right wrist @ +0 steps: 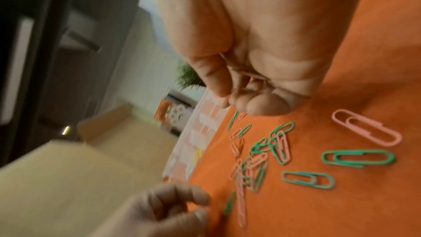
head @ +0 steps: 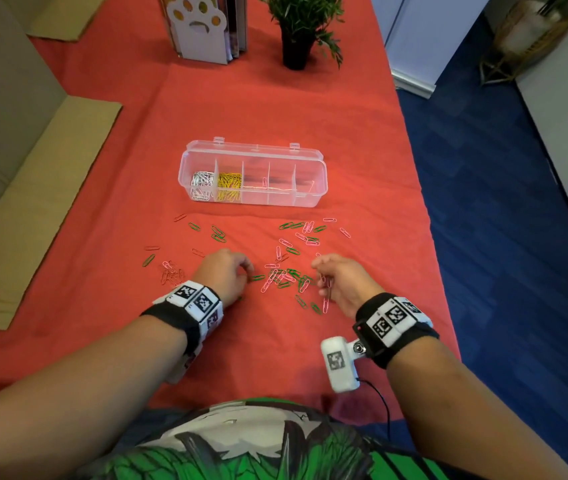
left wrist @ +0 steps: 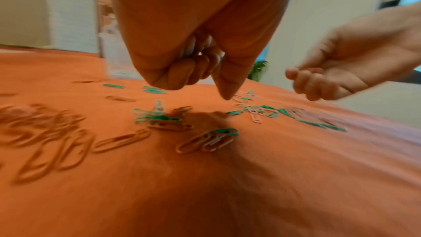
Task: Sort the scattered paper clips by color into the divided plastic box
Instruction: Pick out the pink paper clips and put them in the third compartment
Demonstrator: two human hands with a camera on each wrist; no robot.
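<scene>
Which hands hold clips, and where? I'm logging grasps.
The right hand holds pink paper clips in its curled fingers. Whether the left hand holds any cannot be told.

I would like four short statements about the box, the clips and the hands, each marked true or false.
1. The plastic box holds white clips in its leftmost compartment. True.
2. The yellow clips lie scattered on the red cloth. False: they are in the box, beside the white ones.
3. The right hand holds pink clips. True.
4. The box lid is closed. False: it is open.
</scene>
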